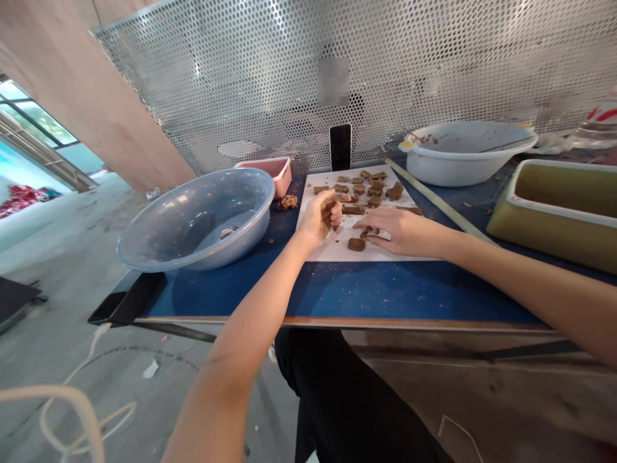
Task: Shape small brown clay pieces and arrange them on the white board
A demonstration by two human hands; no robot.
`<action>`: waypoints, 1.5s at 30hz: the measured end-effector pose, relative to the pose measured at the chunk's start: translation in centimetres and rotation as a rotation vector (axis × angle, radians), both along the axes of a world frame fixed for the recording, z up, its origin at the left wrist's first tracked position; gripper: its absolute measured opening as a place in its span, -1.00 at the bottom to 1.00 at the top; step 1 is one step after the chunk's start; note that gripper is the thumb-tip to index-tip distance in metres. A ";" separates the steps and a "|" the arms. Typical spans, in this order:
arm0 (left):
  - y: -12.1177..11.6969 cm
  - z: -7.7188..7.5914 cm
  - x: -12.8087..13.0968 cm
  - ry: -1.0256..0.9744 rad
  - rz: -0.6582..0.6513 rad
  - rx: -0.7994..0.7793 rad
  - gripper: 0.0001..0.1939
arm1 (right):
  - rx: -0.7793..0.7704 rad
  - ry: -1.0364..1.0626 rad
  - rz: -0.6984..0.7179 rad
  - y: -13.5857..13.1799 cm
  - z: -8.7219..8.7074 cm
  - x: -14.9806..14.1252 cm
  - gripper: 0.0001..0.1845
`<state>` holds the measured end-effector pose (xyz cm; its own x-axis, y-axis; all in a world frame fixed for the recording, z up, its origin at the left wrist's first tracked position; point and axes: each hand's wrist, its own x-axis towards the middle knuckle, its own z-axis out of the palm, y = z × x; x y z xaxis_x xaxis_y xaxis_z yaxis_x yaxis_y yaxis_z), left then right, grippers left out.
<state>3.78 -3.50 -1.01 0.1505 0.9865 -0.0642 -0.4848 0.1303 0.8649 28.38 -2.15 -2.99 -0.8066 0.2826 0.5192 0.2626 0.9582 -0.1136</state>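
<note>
My left hand (320, 217) is raised at the left side of a white board (324, 251), its fingers curled in toward the palm; whether they hold anything is hidden. Over the front of the board, my right hand (398, 229) has its thumb and fingers bent around small dark brown clay bits (368, 231). Just left of that thumb lies a rounded, flat block of brown clay (357, 244). Farther back on the board are several small shaped brown clay pieces (375, 188), some lying close together. Brown crumbs speckle the board and the table in front.
A large translucent blue basin (202, 257) stands left, near a pink tub (282, 177) and a brown crumbly lump (288, 202). Behind the board a phone (340, 148) leans on perforated metal. Rightward are a pale stick (438, 202), a white basin (448, 168) and an olive planter (554, 222).
</note>
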 end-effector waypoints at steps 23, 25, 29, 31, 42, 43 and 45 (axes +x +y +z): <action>0.0 0.0 0.0 0.005 -0.005 0.009 -0.66 | 0.095 -0.121 0.070 0.4 0.1 -0.1 -0.58; 0.0 -0.1 0.0 0.010 -0.001 0.006 -0.65 | 0.071 -0.129 0.072 0.4 0.0 -0.1 -0.57; 0.0 -0.2 0.0 0.016 -0.001 0.020 -0.63 | 0.071 -0.129 0.085 0.7 -0.1 0.0 -0.57; 0.1 -0.2 0.0 0.023 0.001 0.033 -0.65 | 0.100 -0.135 0.090 0.8 -0.1 0.2 -0.59; 0.0 -0.1 -0.1 0.047 0.003 0.042 -0.64 | 0.234 -0.136 0.069 0.8 0.5 0.4 -0.63; 0.0 -0.1 -0.1 0.045 0.003 0.040 -0.65 | 0.245 -0.134 0.074 0.7 0.5 0.4 -0.63; 0.0 -0.1 -0.1 0.043 0.004 0.033 -0.65 | 0.262 -0.126 0.083 0.7 0.6 0.3 -0.64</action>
